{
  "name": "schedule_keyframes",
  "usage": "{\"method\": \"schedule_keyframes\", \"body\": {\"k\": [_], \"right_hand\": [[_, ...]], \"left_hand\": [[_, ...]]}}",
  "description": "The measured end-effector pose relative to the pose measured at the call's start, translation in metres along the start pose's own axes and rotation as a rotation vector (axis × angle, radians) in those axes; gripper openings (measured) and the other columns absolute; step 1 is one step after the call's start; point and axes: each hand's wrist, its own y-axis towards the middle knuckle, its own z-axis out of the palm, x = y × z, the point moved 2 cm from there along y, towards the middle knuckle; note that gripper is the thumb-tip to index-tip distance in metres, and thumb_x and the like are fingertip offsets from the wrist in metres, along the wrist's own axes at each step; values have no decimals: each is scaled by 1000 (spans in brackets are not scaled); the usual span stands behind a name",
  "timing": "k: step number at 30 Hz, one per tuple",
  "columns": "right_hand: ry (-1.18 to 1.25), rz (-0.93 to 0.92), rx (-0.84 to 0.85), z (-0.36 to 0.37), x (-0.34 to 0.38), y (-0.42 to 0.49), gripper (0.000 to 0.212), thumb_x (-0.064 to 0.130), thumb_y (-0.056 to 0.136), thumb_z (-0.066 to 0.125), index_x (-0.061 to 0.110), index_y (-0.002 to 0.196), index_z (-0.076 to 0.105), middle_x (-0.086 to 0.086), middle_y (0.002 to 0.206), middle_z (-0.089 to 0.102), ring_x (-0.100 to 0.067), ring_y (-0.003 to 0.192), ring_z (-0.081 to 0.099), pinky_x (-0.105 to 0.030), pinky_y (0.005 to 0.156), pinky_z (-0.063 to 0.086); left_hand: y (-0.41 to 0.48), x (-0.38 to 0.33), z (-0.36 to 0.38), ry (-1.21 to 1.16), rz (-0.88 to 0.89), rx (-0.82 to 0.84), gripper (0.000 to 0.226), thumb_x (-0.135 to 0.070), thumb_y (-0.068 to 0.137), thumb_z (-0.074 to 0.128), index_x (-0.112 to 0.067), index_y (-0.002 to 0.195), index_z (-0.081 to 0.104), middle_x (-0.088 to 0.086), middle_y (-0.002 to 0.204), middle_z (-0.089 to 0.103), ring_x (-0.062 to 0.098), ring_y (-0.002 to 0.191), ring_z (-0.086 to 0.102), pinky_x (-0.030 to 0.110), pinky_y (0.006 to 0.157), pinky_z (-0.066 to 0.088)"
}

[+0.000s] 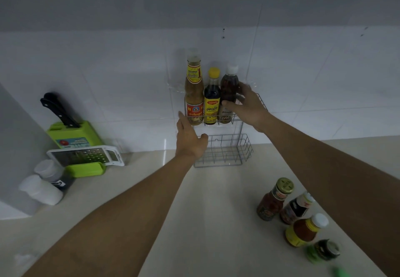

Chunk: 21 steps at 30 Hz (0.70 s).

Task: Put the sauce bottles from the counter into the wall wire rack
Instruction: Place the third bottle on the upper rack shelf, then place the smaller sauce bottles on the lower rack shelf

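Two bare forearms reached away from the camera over a pale surface point(216, 201) toward a tiled wall. The right hand point(249, 105) was wrapped around a dark white-capped bottle point(229, 90), which stood upright at the right end of the upper tier of the wall wire rack point(225, 157), beside a yellow-capped bottle point(212, 99) and a tall brown bottle point(194, 88). Whether the fingers were gripping or letting go was hard to tell. The left hand point(190, 140) was open and empty, palm turned toward the rack's left side, just below the tall bottle. The lower tier held nothing. Four more bottles point(296, 216) waited near the surface's right edge, standing with caps up and long axes roughly vertical, well behind and below the right hand. They sat beneath the right forearm, so that arm was nearer to them.
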Motion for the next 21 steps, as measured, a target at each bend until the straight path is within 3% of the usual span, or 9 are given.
{"method": "schedule_keyframes", "body": {"k": [2,5,8,11,16,17,19,21], "right_hand": [[-59,11,-26,-7,4,-10,83,25,86,75,16,152,27,-3,151,41,-20,137,40,-40,112,38],[-139,-5,-85,-23,9,-35,81,27,86,75,14,152,28,-2,140,44,-13,121,44,-25,98,41],[-277,17,-126,-43,-3,-65,70,31,88,72,13,147,39,-1,130,47,-14,112,51,-18,88,40],[-426,134,-66,-61,-26,-96,69,42,88,69,16,145,43,-3,135,47,-17,117,52,-25,92,41],[-717,326,190,-74,-64,-142,67,54,81,66,25,139,48,1,134,51,-22,126,45,-38,103,42],[-736,360,249,-73,-69,-151,68,55,79,65,27,138,48,2,133,51,-21,124,45,-37,101,42],[-760,391,338,-70,-78,-164,63,52,79,66,26,134,51,3,125,51,-18,115,48,-31,92,42],[-820,349,374,-65,-85,-173,47,40,84,66,21,126,57,2,117,53,-17,108,50,-26,83,38]], "left_hand": [[-11,2,11,0,-74,-76,101,-18,88,68,-8,157,-5,12,160,14,35,142,34,43,113,36],[-35,8,38,144,-68,-108,86,-24,83,70,-7,152,22,15,145,34,33,131,41,42,107,38],[-59,16,80,228,-1,170,72,-30,80,68,-13,143,39,10,139,44,30,130,44,44,108,38],[-86,20,120,183,30,592,81,-35,77,64,-23,150,32,2,148,36,24,139,36,46,114,32],[-110,24,170,131,90,870,103,-37,68,75,-29,155,20,-3,161,24,21,146,28,45,116,32],[-113,24,177,85,108,900,96,-34,70,77,-26,153,28,1,156,35,20,140,38,41,111,38],[-120,22,187,7,134,913,63,-25,80,75,-19,137,49,5,126,61,18,112,59,33,94,47],[-124,19,191,8,159,869,43,-25,92,65,-19,132,52,2,113,65,15,98,59,29,86,46]]}}
